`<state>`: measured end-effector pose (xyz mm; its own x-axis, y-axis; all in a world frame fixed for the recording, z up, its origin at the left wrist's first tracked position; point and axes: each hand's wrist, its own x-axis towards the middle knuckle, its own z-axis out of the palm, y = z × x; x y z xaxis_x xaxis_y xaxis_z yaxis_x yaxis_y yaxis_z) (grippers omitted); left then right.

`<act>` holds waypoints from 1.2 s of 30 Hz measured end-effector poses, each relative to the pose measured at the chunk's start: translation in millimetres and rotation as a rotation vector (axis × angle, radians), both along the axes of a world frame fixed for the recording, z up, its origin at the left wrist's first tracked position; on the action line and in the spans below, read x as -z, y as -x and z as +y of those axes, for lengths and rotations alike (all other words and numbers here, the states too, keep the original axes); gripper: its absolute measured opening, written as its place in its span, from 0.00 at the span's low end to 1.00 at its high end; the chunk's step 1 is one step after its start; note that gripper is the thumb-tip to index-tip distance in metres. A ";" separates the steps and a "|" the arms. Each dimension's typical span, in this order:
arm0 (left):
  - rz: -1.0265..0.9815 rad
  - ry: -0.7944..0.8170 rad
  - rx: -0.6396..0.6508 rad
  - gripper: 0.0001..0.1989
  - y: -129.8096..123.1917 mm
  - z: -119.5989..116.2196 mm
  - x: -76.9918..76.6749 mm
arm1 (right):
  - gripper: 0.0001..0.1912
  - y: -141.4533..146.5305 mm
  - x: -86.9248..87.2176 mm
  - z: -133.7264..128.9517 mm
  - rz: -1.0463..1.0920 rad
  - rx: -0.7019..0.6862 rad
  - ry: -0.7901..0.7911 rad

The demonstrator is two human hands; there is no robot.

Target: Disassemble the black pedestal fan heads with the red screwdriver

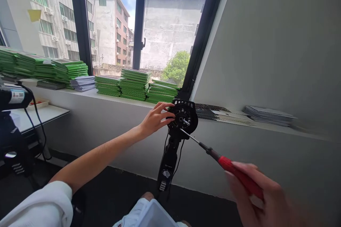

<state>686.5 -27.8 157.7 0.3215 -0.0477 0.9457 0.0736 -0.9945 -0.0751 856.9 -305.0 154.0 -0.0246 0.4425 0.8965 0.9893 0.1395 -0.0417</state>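
The black round motor head of a stand fan (183, 115) is in the middle of the view, its metal shaft pointing out towards me. My left hand (157, 117) grips the left rim of this head, with its fingers spread along the edge. In my right hand (261, 195), blurred at lower right, is a screwdriver (226, 163) with a red and black handle. Its thin metal tip reaches the lower front of the motor head; whether it sits in a screw is too small to tell. Below the head, the fan's black column (169, 161) carries a round knob and buttons.
Stacks of green-edged books (133, 85) line the window sill, with grey paper stacks (269, 115) farther right. At left stands another black fan body (16, 145) beside a white table (57, 113). A translucent white container (156, 214) rests at my lap. Cords hang beside the column.
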 end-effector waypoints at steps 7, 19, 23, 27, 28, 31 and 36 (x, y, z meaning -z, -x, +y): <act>-0.001 -0.003 -0.009 0.09 -0.8 1.4 -2.1 | 0.07 11.8 -47.0 52.1 -0.401 -0.044 -0.049; 0.066 0.017 0.006 0.11 0.7 3.5 -8.3 | 0.10 19.7 -61.0 54.7 -0.577 0.039 -0.025; 0.064 -0.003 -0.022 0.12 -0.9 4.3 -9.8 | 0.08 22.8 -67.5 54.8 -0.618 0.052 -0.017; 0.073 -0.047 -0.062 0.13 -2.3 6.9 -13.2 | 0.08 26.3 -76.3 55.1 -0.710 0.156 -0.048; 0.083 -0.041 -0.073 0.13 -2.5 8.4 -13.7 | 0.11 28.2 -78.9 55.9 -0.731 0.222 -0.032; 0.116 0.002 -0.097 0.13 -1.8 13.8 -13.9 | 0.24 35.4 -87.4 61.8 -0.755 0.444 0.023; 0.126 0.015 -0.086 0.12 0.1 19.2 -12.2 | 0.26 39.8 -103.2 78.7 -0.657 0.219 0.103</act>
<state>686.4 -8.6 169.9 0.4400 -0.0006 0.8980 0.1498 -0.9859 -0.0741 817.1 -226.3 257.2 -0.4475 0.5814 0.6795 0.8189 -0.0388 0.5726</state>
